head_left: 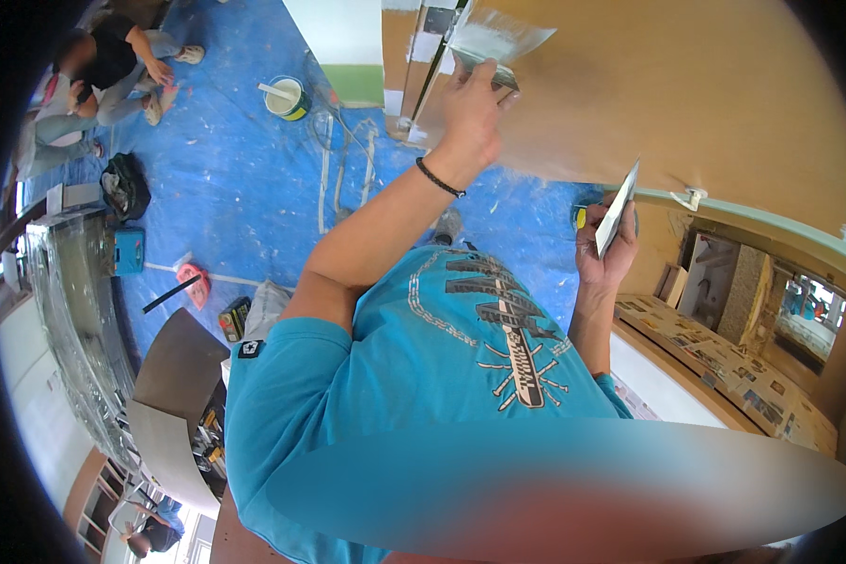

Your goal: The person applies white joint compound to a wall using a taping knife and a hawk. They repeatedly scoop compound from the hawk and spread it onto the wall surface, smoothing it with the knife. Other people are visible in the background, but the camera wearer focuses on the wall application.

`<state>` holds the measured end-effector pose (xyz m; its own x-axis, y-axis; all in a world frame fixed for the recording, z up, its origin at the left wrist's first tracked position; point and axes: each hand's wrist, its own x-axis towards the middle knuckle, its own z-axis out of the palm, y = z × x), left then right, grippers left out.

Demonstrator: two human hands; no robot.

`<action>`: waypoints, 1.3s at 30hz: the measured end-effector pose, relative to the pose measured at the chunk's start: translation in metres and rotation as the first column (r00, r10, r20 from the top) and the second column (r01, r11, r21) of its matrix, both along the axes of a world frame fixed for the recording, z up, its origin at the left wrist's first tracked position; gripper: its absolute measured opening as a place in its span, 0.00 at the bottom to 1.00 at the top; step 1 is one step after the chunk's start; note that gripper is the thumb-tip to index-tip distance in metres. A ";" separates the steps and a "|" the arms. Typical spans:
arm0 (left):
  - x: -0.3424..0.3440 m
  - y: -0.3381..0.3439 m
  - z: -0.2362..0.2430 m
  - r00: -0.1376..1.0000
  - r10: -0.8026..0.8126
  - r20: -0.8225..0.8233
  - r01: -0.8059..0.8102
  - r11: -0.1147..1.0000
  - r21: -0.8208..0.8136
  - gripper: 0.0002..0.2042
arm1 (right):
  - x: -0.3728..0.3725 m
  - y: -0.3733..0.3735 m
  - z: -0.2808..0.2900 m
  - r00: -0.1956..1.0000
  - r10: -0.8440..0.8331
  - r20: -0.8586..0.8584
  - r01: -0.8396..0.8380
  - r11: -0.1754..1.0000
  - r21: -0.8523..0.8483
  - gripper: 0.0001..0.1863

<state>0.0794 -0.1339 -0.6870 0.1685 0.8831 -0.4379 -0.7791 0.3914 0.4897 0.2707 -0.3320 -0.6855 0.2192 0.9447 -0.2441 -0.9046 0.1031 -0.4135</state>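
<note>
My left hand (475, 117) is raised at the upper middle, with a dark cord bracelet on the wrist. Its fingers are closed around a wide putty knife (505, 75), and the blade lies at a patch of white filler (498, 39) on the brown wooden panel (649, 85). Lower and to the right, my right hand (609, 246) grips a second flat putty knife (618, 214). That blade is tilted up and pale, and stands apart from the panel. White filler patches also show along the panel's left edge.
Blue plastic sheeting (226, 141) covers the floor. A bucket (284, 98) stands on it, and a dark bag (124, 186) lies further left. A person (113, 66) crouches at the upper left. A newspaper-covered ledge (733, 367) runs along the right.
</note>
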 end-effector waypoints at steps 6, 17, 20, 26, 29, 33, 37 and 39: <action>0.002 -0.008 0.044 1.000 -0.003 -0.030 0.008 0.985 0.171 0.14 | -0.011 0.002 0.004 0.996 -0.082 0.034 0.084 0.993 -0.080 0.15; -0.095 -0.070 0.066 0.962 -0.189 -0.195 0.252 0.889 0.382 0.13 | -0.057 0.041 0.030 0.916 -0.332 0.227 0.350 0.936 -0.044 0.21; -0.105 -0.082 0.064 0.925 -0.289 -0.248 0.360 0.876 0.320 0.12 | -0.073 0.056 0.042 0.864 -0.390 0.318 0.397 0.917 0.045 0.23; -0.087 -0.091 0.040 0.820 -0.188 -0.540 0.414 0.847 0.334 0.11 | -0.092 0.064 0.055 0.784 -0.434 0.444 0.475 0.880 0.020 0.25; -0.087 -0.081 0.035 0.833 -0.142 -0.534 0.361 0.871 0.332 0.12 | -0.107 0.066 0.054 0.639 -0.301 0.708 0.442 0.897 -0.017 0.24; -0.083 -0.071 0.045 0.892 -0.096 -0.442 0.285 0.878 0.384 0.12 | -0.110 0.043 0.058 0.352 0.060 0.934 0.144 0.983 -0.117 0.24; -0.103 -0.073 0.062 0.884 0.036 -0.465 0.288 0.743 0.604 0.14 | -0.116 0.031 0.050 0.431 0.206 0.879 0.088 0.960 -0.268 0.24; -0.125 -0.069 0.067 0.774 0.339 -0.534 0.448 0.302 0.841 0.19 | -0.120 0.039 0.041 0.797 0.067 0.600 0.124 0.955 -0.271 0.25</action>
<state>-0.0456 -0.2024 -0.6201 0.3305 0.7142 0.6169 -0.2087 -0.5822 0.7858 0.1502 -0.2927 -0.6448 0.4360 0.8456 -0.3081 -0.4642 -0.0820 -0.8819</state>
